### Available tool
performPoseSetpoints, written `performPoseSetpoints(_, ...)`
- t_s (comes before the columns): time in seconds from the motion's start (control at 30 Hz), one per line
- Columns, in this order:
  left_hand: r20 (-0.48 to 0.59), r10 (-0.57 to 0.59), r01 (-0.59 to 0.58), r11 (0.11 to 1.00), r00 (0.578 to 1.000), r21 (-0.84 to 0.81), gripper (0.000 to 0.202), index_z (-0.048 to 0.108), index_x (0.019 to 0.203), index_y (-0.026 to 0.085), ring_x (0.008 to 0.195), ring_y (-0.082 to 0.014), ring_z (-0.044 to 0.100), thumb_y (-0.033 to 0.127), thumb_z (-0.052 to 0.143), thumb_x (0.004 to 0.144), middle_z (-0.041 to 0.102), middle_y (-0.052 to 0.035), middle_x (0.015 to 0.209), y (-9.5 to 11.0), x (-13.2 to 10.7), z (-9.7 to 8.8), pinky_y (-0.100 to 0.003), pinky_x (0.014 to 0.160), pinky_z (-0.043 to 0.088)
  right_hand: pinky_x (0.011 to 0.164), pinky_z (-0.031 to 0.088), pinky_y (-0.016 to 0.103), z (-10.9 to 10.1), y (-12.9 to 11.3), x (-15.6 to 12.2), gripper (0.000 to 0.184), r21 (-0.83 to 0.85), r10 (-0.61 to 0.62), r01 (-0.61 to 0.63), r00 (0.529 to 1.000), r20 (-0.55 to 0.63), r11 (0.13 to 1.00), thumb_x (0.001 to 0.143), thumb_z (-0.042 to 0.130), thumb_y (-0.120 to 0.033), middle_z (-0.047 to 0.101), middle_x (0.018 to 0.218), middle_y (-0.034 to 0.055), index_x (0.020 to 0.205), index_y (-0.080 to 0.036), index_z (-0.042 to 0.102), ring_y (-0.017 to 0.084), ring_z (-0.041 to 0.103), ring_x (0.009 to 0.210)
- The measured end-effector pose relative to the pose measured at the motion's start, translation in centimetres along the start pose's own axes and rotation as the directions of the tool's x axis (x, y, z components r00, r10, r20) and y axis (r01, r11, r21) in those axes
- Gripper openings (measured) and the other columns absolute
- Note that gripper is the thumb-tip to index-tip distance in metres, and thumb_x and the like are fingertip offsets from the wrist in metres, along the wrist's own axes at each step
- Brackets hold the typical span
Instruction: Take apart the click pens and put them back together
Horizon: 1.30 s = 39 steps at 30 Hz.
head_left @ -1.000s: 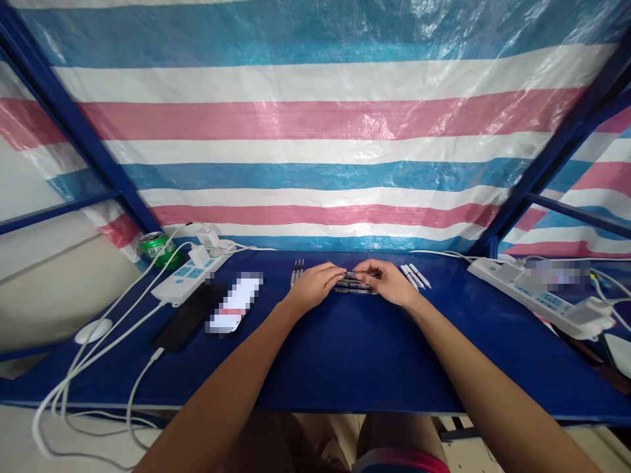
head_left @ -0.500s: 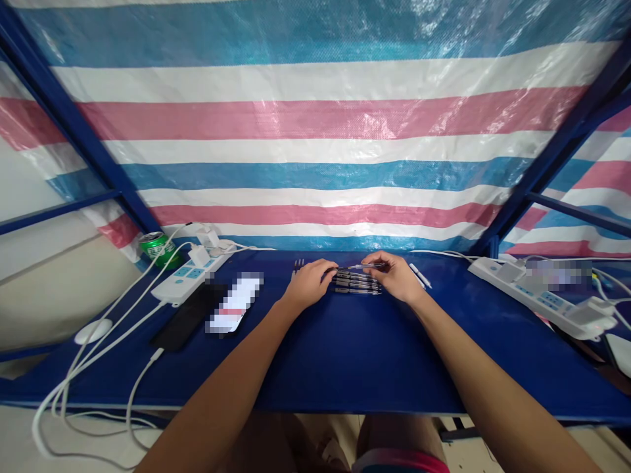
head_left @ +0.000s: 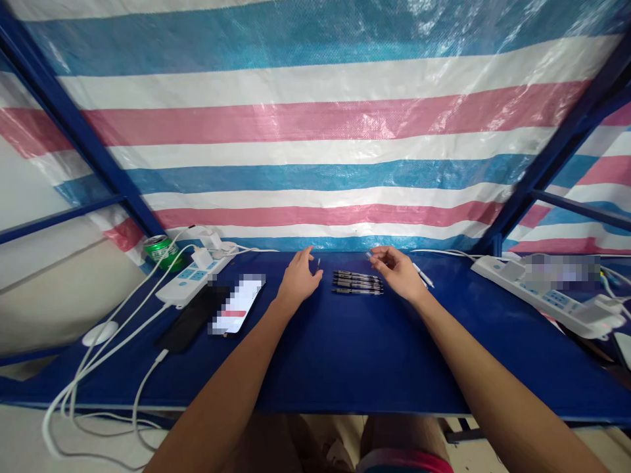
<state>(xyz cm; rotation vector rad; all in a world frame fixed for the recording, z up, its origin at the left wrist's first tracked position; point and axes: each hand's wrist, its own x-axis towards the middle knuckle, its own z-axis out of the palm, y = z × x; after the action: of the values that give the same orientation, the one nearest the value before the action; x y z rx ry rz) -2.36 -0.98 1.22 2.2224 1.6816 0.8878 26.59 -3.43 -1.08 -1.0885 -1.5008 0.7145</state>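
My left hand [head_left: 300, 277] hovers over the blue table, left of a row of pens, its thumb and index finger apart. A small dark slim piece [head_left: 318, 263] shows just above the thumb tip; whether the thumb touches it I cannot tell. My right hand [head_left: 394, 270] is beyond the right end of the row, fingertips pinched on a pen [head_left: 369, 255]. Only a clear, pale end of that pen shows; the fingers hide the rest. Several dark-and-clear pens [head_left: 357, 282] lie side by side between my hands.
White pens [head_left: 422, 276] lie right of my right hand. A phone with a lit screen [head_left: 239, 305] and a black phone [head_left: 192, 318] lie at left, near a power strip [head_left: 190, 282] and a green can [head_left: 165, 253]. Another power strip [head_left: 542, 295] is at right.
My hands have moved apart: the left went left, away from the pen, and its fingers spread. The pen that lay level between both hands now shows only its end at my right fingertips.
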Motion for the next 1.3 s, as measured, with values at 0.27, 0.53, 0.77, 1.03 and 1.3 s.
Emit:
performPoseSetpoints(0.27, -0.027, -0.015, 0.023, 0.948, 1.0, 0.317, 0.058, 0.054, 0.15, 0.021, 0.133, -0.0395, 0.054, 0.051, 0.056, 0.101, 0.058, -0.0173, 0.147, -0.4, -0.1, -0.3, -0.056, 0.109, 0.043, 0.068, 0.056, 0.038, -2.0, 0.7, 0.5, 0.05, -0.217, 0.032, -0.063, 0.99, -0.139, 0.974, 0.092, 0.065, -0.061, 0.072, 0.085, 0.0055, 0.123, -0.022, 0.067, 0.023, 0.066, 0.072)
performPoseSetpoints(0.53, 0.04, 0.052, -0.061, 0.965, 0.998, 0.256, 0.055, 0.058, 0.144, 0.022, 0.139, -0.0436, 0.046, 0.043, 0.066, 0.093, 0.052, -0.0175, 0.154, -1.1, -0.2, 0.4, -0.061, 0.111, 0.04, 0.074, 0.056, 0.04, -3.9, 1.7, 0.7, 0.046, -0.407, 0.016, -0.117, 0.97, -0.244, 0.906, 0.094, 0.061, -0.052, 0.075, 0.087, 0.0076, 0.124, -0.019, 0.069, 0.025, 0.07, 0.074)
performPoseSetpoints(0.77, 0.003, 0.0, -0.001, 0.959, 1.0, 0.284, 0.049, 0.059, 0.142, 0.021, 0.137, -0.0442, 0.047, 0.037, 0.06, 0.097, 0.052, -0.0196, 0.153, -1.6, 0.1, -0.1, -0.062, 0.109, 0.042, 0.074, 0.054, 0.039, -4.5, 1.9, 0.7, 0.046, -0.446, 0.019, -0.134, 0.967, -0.253, 0.885, 0.094, 0.06, -0.05, 0.077, 0.087, 0.0074, 0.127, -0.019, 0.069, 0.025, 0.07, 0.073)
performPoseSetpoints(1.03, -0.023, 0.181, -0.172, 0.963, 0.983, 0.207, 0.042, 0.064, 0.139, 0.02, 0.139, -0.038, 0.047, 0.039, 0.058, 0.102, 0.057, -0.0155, 0.149, -0.7, -0.1, 0.1, -0.057, 0.114, 0.041, 0.074, 0.05, 0.036, -7.2, 2.0, 0.8, 0.032, -0.618, 0.044, -0.234, 0.951, -0.306, 0.751, 0.092, 0.062, -0.04, 0.078, 0.086, 0.0085, 0.113, -0.018, 0.073, 0.025, 0.071, 0.076)
performPoseSetpoints(1.3, 0.182, 0.536, -0.539, 0.841, 0.824, -0.036, 0.032, 0.073, 0.129, 0.029, 0.133, -0.0292, 0.054, 0.045, 0.062, 0.102, 0.064, -0.0062, 0.14, 1.9, -1.6, 0.6, -0.049, 0.116, 0.041, 0.08, 0.05, 0.037, -6.5, 3.4, 0.6, 0.022, -0.777, 0.059, -0.026, 0.998, 0.014, 0.629, 0.089, 0.067, -0.03, 0.076, 0.092, 0.01, 0.108, -0.02, 0.076, 0.027, 0.071, 0.086)
